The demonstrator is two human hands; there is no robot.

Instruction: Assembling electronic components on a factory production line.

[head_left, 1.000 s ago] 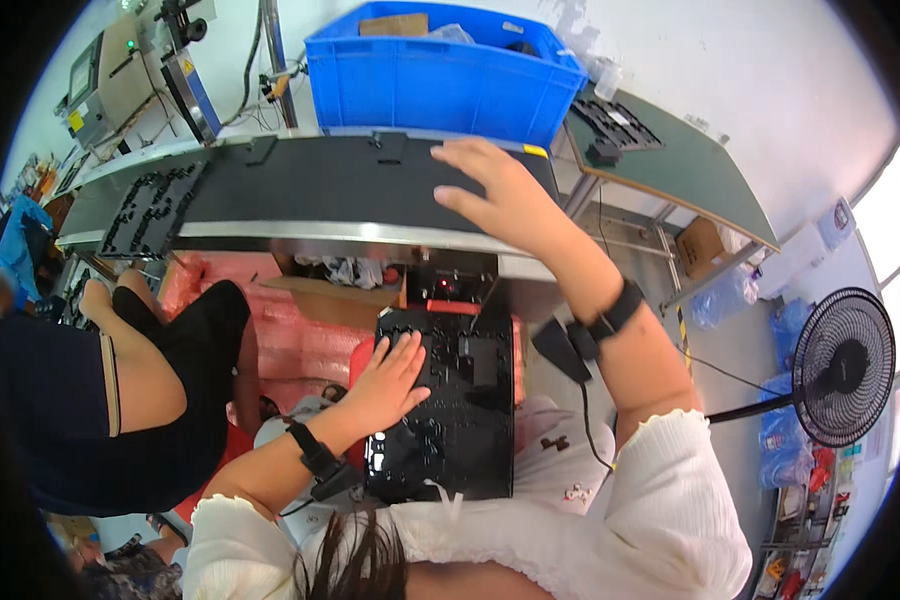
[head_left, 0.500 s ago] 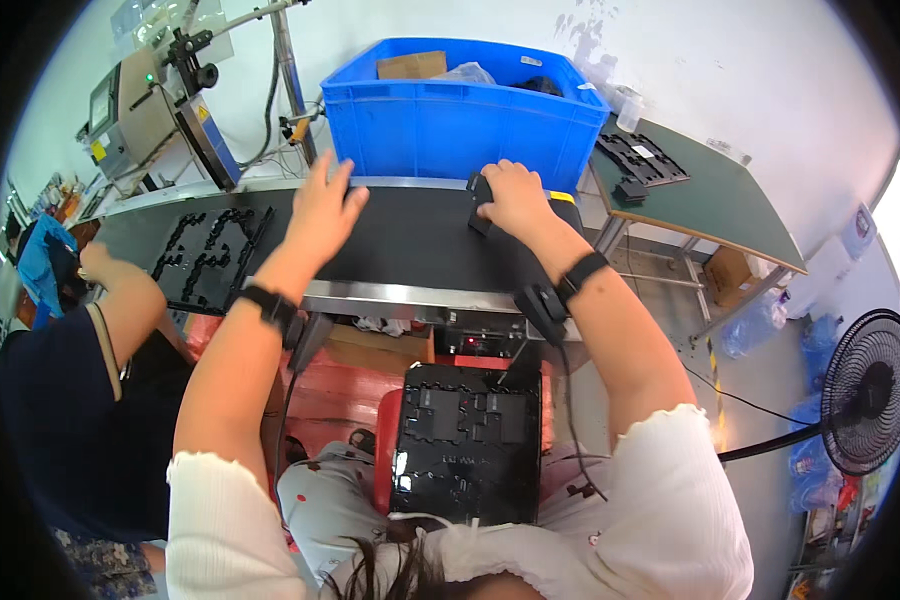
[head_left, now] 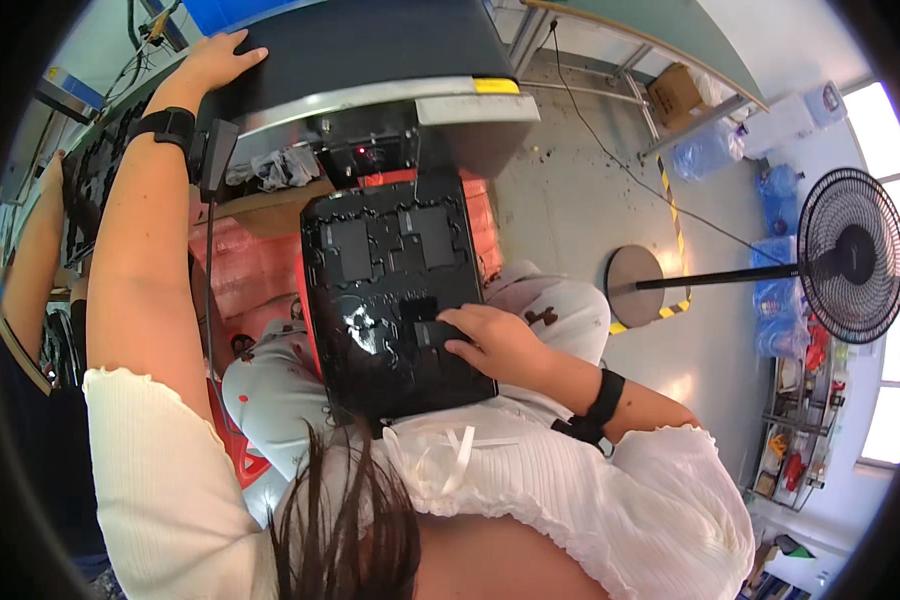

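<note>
A black plastic tray (head_left: pixel 370 310) with shaped recesses rests across my lap. Flat dark rectangular pieces (head_left: pixel 425 237) sit in its far recesses. My right hand (head_left: pixel 500 345) is over the tray's right side, thumb and fingers closed at the edge of a dark rectangular piece (head_left: pixel 436 334); its underside is hidden. Far to the left, my left hand (head_left: pixel 215 64) reaches onto the black conveyor belt (head_left: pixel 370 45). Its thumb and fingers are apart and nothing shows in them.
Another black tray (head_left: pixel 95 175) lies on the belt at left, near a co-worker's arm (head_left: pixel 32 250). Beyond the belt is a blue bin (head_left: pixel 225 12). A standing fan (head_left: pixel 855 250) is at right, a green-topped table (head_left: pixel 670 35) at far right. A cable hangs beside my left arm.
My right hand has come from the belt down to the lap tray with the dark piece. My left hand stays over the belt. The view has tilted down and turned right.
</note>
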